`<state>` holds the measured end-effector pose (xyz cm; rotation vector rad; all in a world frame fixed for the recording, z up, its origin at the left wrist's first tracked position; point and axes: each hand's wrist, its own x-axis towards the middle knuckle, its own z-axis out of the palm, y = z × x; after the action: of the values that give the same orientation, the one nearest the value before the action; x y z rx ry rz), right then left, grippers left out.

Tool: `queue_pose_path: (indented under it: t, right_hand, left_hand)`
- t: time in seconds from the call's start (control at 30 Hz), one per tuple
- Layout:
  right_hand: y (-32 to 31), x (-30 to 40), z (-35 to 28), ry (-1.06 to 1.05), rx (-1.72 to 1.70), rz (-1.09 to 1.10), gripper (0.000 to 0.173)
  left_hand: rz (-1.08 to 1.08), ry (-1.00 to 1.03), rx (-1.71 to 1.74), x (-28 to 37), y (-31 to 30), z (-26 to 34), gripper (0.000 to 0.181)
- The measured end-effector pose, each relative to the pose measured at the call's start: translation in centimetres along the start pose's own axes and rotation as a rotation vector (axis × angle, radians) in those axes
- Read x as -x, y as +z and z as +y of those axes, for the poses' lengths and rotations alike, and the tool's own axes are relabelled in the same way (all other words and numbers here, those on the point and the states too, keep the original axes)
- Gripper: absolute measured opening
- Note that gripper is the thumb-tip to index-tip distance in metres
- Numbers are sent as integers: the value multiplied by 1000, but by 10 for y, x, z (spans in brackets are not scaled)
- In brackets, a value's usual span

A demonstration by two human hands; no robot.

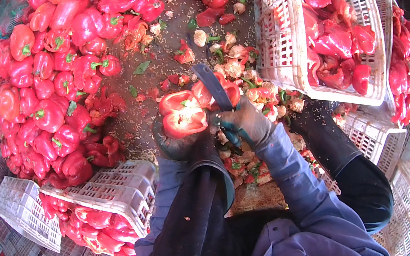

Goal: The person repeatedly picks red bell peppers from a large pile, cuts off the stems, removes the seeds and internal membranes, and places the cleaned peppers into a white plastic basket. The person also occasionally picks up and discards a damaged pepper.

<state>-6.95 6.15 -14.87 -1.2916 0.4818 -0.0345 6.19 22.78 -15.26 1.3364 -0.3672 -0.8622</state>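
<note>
My left hand [175, 144], in a dark glove, holds a red bell pepper [185, 122] that is cut open, with its pale core and seeds facing up. In my gloved right hand [246, 121] is a knife [212, 85] with a dark, curved blade pointing up and away from me. Behind the blade shows another opened piece of red pepper [204, 95], touching the first; whether the two are still joined I cannot tell. The knife handle is mostly hidden in my fist. Below my right hand lie seedy pepper cores and scraps [249, 169].
A large heap of whole red peppers [44, 93] lies at the left. To the right, a white plastic crate [280, 23] holds cut pepper pieces [332, 39]. Another crate [134, 191] with peppers stands at lower left. Cut cores [233, 68] and seeds litter the ground [133, 83].
</note>
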Motion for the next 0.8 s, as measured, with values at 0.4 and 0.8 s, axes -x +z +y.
queue_pose_path:
  t: [0.4, 0.8]
  right_hand:
    - [-44, 70, -203, -133, 148, 791, 15]
    - [-8, 35, -135, -311, 841, 464, 57]
  left_hand:
    - [6, -45, 193, -5, 11, 21, 61]
    - [-112, -76, 448, -30, 34, 48, 63]
